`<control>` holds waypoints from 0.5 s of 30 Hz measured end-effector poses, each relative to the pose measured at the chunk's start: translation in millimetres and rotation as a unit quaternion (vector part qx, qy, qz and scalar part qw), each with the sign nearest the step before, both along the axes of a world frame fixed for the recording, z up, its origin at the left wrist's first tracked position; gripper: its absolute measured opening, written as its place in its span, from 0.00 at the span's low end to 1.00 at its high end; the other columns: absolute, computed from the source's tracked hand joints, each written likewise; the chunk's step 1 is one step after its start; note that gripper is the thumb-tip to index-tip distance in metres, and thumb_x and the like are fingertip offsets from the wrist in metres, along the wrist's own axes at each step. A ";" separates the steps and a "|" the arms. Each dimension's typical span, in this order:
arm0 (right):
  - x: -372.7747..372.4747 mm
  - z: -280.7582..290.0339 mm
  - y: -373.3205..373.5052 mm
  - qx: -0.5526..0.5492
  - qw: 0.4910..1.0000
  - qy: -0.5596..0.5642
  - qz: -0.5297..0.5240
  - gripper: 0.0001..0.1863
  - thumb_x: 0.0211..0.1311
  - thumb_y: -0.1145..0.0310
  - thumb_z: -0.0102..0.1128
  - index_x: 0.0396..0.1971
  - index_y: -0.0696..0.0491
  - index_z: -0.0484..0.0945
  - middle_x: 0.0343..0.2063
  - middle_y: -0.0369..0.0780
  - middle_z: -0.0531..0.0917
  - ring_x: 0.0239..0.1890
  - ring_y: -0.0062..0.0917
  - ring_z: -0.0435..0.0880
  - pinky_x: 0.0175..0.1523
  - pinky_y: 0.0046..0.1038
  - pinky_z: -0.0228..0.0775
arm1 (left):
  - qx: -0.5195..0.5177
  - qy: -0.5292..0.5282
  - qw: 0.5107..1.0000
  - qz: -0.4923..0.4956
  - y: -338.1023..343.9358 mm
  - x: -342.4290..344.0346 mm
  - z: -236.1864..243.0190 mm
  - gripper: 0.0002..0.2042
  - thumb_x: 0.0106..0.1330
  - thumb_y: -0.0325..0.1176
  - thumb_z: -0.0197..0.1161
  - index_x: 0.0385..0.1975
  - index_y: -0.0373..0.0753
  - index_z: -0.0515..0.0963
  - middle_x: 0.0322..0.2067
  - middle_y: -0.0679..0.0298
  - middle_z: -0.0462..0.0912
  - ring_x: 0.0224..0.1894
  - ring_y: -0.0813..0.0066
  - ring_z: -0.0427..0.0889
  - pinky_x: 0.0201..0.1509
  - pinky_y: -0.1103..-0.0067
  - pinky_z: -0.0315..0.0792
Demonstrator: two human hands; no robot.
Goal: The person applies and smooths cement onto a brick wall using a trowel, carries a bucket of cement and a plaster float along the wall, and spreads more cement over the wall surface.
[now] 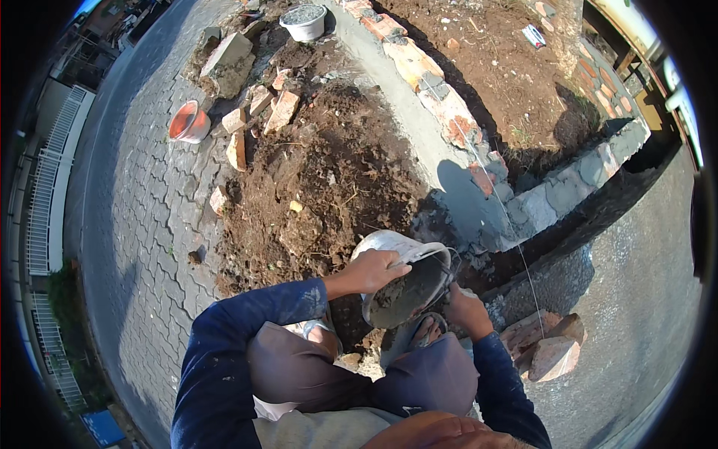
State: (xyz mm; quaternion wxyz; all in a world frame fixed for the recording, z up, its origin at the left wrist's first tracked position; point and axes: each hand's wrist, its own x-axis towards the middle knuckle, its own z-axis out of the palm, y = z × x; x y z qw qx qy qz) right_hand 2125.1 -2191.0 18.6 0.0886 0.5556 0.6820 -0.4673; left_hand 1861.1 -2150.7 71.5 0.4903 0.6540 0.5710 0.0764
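A mortar-stained white bucket (383,241) is tipped toward me between my feet. Grey wet mortar (400,299) lies inside it. My left hand (372,271) grips the bucket's upper left rim, thumb lying over the edge. On the other side, my right hand (467,310) is closed beside the right rim. A thin dark shape sticks up from that hand by the rim; whether it is a tool or the bucket's wire handle I cannot tell. Just beyond the bucket, fresh grey mortar (470,209) covers the foot of a low brick wall (452,112).
A taut string (521,254) runs along the wall to broken bricks (553,358) at the right. A second white bucket (304,28) of mortar stands far off. An orange-and-white pail (189,122), rubble and dug soil (329,172) lie left, bordering grey paving (149,187).
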 end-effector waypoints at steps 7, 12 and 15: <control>2.8 -31.8 -32.9 0.001 0.975 0.207 0.083 0.30 0.50 0.67 0.55 0.55 0.61 0.64 0.38 0.58 0.79 0.43 0.49 0.79 0.47 0.40 0.71 | -0.004 0.001 1.000 0.007 2.0 0.4 -2.6 0.24 0.65 0.53 0.54 0.23 0.33 0.71 0.14 0.54 0.70 0.18 0.67 0.69 0.26 0.69 0.65; -1.4 -5.6 -0.3 -0.035 0.999 -0.017 0.006 0.29 0.49 0.66 0.57 0.53 0.61 0.65 0.41 0.60 0.77 0.46 0.49 0.78 0.49 0.39 0.70 | -0.003 -0.004 1.000 0.000 0.5 5.3 0.6 0.24 0.65 0.52 0.55 0.23 0.33 0.72 0.14 0.54 0.70 0.18 0.67 0.69 0.26 0.70 0.64; -7.3 -42.3 -41.7 -0.012 0.988 0.148 0.045 0.29 0.49 0.64 0.58 0.52 0.61 0.67 0.40 0.59 0.78 0.45 0.48 0.79 0.48 0.39 0.70 | 0.001 0.001 1.000 0.003 5.1 6.7 4.4 0.24 0.65 0.52 0.55 0.22 0.33 0.71 0.14 0.55 0.70 0.17 0.68 0.68 0.26 0.70 0.64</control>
